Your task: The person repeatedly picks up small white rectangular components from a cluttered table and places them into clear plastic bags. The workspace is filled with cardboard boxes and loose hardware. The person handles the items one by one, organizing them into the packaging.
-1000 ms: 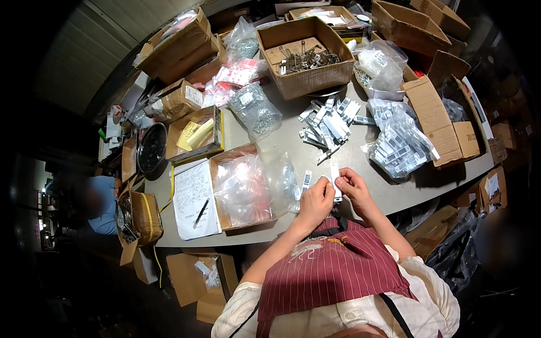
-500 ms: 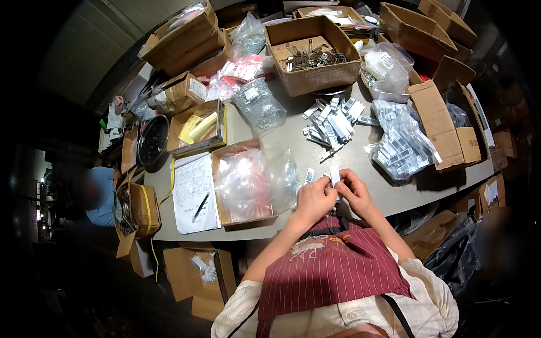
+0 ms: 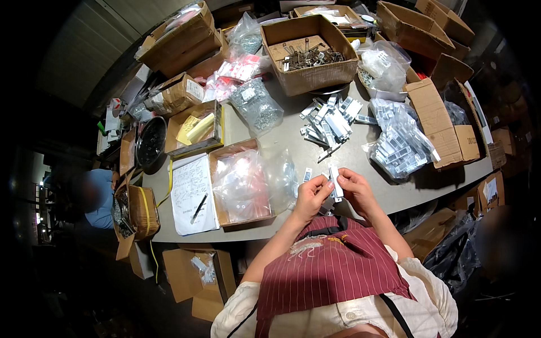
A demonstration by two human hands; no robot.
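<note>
Close to the table's front edge, a narrow white plastic-looking part [image 3: 335,184] stands upright between my hands. My right hand [image 3: 357,190] pinches it from the right with thumb and fingers. From the other side my left hand [image 3: 313,198] is closed, its thumb and fingertips meeting the part's left edge. One similar grey-and-white piece [image 3: 307,174] lies just beyond my left hand. Farther out is a loose pile of such white and grey pieces [image 3: 333,123]. Below my hands, a few small parts at the table edge are partly hidden.
A carton of clear bags [image 3: 221,209] and written sheets with a pen [image 3: 183,194] lie to the left. A bag of similar parts [image 3: 399,149] is at right. Behind the pile stands a box of metal pieces [image 3: 311,83]. A person in blue [image 3: 100,197] is far left.
My hands have drawn slightly apart, and more of the white part shows between them. My left hand has shifted a little left and its fingers have turned.
</note>
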